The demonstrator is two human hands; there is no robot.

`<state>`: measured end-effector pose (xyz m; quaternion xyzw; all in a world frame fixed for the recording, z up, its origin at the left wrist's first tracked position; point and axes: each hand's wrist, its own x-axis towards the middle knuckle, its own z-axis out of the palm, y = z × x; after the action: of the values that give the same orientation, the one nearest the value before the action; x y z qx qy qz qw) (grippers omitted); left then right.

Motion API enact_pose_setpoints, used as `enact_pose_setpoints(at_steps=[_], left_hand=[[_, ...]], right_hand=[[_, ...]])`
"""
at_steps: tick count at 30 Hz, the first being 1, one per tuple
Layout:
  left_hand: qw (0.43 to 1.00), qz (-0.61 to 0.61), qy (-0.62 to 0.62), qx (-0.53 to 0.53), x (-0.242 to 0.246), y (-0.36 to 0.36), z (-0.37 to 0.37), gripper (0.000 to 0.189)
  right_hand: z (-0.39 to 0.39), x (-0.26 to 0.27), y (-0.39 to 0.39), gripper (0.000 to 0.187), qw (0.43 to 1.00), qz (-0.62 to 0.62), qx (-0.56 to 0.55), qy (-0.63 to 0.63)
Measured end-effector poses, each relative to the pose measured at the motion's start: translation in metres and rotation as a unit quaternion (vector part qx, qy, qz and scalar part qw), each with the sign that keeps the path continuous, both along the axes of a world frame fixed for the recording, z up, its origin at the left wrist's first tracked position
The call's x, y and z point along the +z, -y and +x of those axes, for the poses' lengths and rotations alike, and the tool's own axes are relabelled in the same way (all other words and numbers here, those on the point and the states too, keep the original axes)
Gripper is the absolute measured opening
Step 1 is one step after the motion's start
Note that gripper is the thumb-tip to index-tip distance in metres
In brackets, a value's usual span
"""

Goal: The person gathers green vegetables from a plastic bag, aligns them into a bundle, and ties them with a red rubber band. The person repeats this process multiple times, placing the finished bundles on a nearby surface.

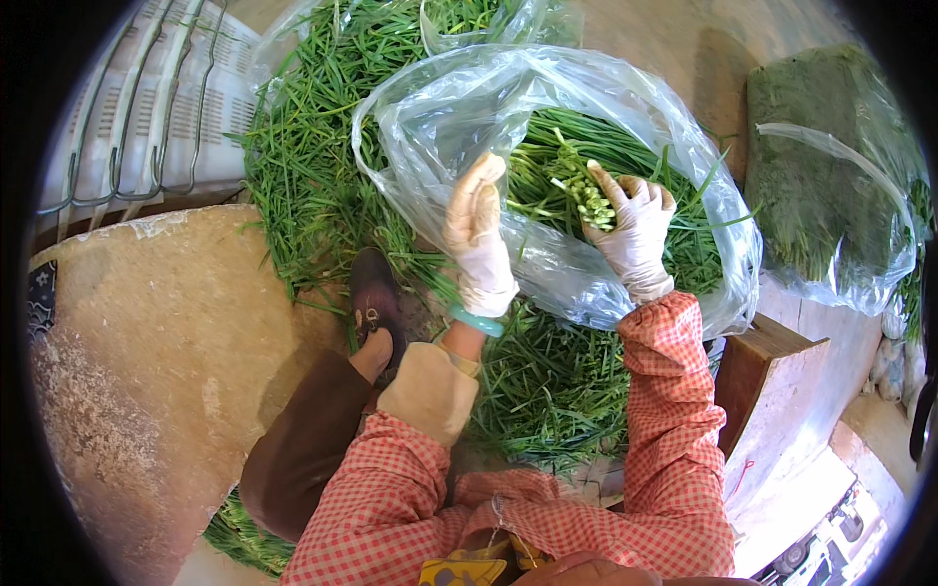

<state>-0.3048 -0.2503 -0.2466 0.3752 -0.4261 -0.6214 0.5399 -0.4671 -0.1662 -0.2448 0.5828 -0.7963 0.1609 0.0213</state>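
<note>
A large clear plastic bag [432, 110] lies with its mouth wide, and long green leafy stalks [601, 132] are packed inside. My right hand [634, 216], in a whitish glove, grips the pale cut ends of a bunch of green stalks [593, 201] over the bag's opening. My left hand [476, 212], gloved too and stained at the fingers, is raised at the bag's near left side, fingers together and upright, with nothing seen in it. Loose green leaves [315, 168] spread left of the bag and below it [549, 388].
A white slatted plastic crate [132, 110] with metal rods stands upper left. A worn slab [168, 351] lies at left. At right are a full plastic bag of greens [821, 168] and a wooden bench or box [769, 388]. My shoe [374, 300] rests by the leaves.
</note>
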Motion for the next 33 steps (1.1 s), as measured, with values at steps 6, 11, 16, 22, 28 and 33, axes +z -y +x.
enact_pose_setpoints(at_steps=[6, 11, 16, 22, 28, 33], left_hand=[[0.987, 0.089, -0.093, -0.101, -0.043, 0.007, -0.056, 0.063], [0.914, 0.183, -0.173, -0.32, -0.037, 0.006, -0.08, 0.076], [0.913, 0.202, -0.117, -0.334, -0.02, -0.015, -0.079, 0.077], [0.913, -0.173, 0.126, -0.347, -0.021, -0.052, -0.095, 0.11], [0.867, 0.13, -0.123, -0.465, 0.028, -0.037, -0.072, 0.099], [0.907, -0.116, 0.079, -0.396, -0.022, -0.015, -0.047, 0.103]], right_hand=[[-0.01, 0.004, -0.008, 0.081, 0.999, -0.028, 0.016, 0.027], [-0.009, 0.005, -0.006, 0.097, 0.997, -0.046, 0.017, 0.056], [-0.025, -0.01, -0.003, 0.125, 0.969, 0.038, 0.103, 0.223], [-0.019, -0.008, -0.041, 0.063, 0.973, -0.079, 0.017, 0.214], [-0.016, 0.006, -0.073, 0.054, 0.806, -0.268, -0.119, 0.514], [-0.027, 0.019, -0.077, 0.049, 0.788, -0.291, -0.136, 0.526]])
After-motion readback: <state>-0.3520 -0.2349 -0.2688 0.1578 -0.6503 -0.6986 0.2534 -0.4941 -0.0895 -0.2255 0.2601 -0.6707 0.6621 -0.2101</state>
